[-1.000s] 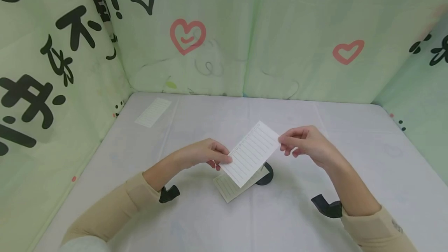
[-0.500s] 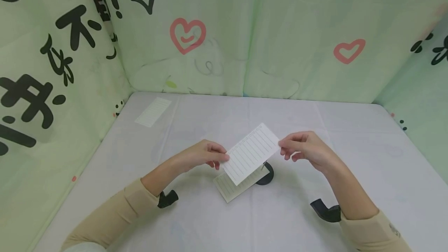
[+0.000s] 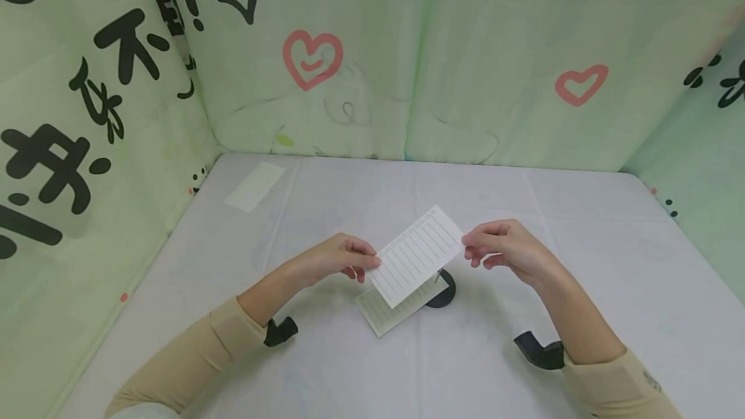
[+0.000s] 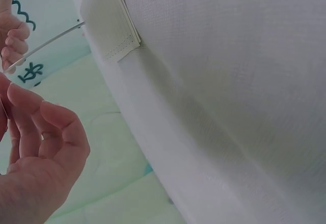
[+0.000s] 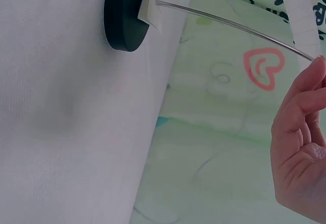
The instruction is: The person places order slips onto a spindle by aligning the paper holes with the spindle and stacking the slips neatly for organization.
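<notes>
A white sheet (image 3: pixel 416 257) printed with ruled lines and small checkboxes is held up at a slant between both hands. My left hand (image 3: pixel 337 256) pinches its left corner between thumb and fingers. At the right corner, my right hand (image 3: pixel 505 246) pinches the paper with its fingertips. Below is a paper spike with a round black base (image 3: pixel 445 296); its thin metal rod (image 5: pixel 229 22) rises toward the held sheet. Lined sheets (image 3: pixel 384 311) lie low on the rod, over part of the base. In the head view the held sheet hides most of the rod.
Another lined sheet (image 3: pixel 255 187) lies flat at the table's back left. A white cloth covers the table (image 3: pixel 582 231), with printed green curtains (image 3: pixel 483 37) at its back and sides. Black mounts (image 3: pixel 541 351) stick out at both wrists.
Over the last second the held sheet has turned to a flatter slant, and the right hand has dropped slightly. In the last half second almost nothing has moved.
</notes>
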